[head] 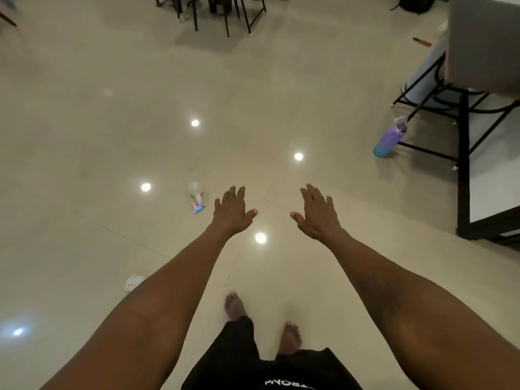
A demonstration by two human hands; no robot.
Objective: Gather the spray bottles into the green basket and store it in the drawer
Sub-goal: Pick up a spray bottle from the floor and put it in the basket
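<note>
A small clear spray bottle [196, 196] with a pink and blue trigger head lies on its side on the glossy beige floor, just left of my left hand [232, 211]. That hand is held out flat, palm down, fingers apart, holding nothing. My right hand [318, 213] is stretched out the same way a little to the right, also holding nothing. A small white object [132, 282] shows on the floor beside my left forearm; I cannot tell what it is. No green basket or drawer is in view.
A purple and blue water bottle [389, 139] stands on the floor at the right, next to a black metal-framed table [464, 153]. Dark chair legs [225, 15] stand at the far top. My bare feet [235, 306] are below.
</note>
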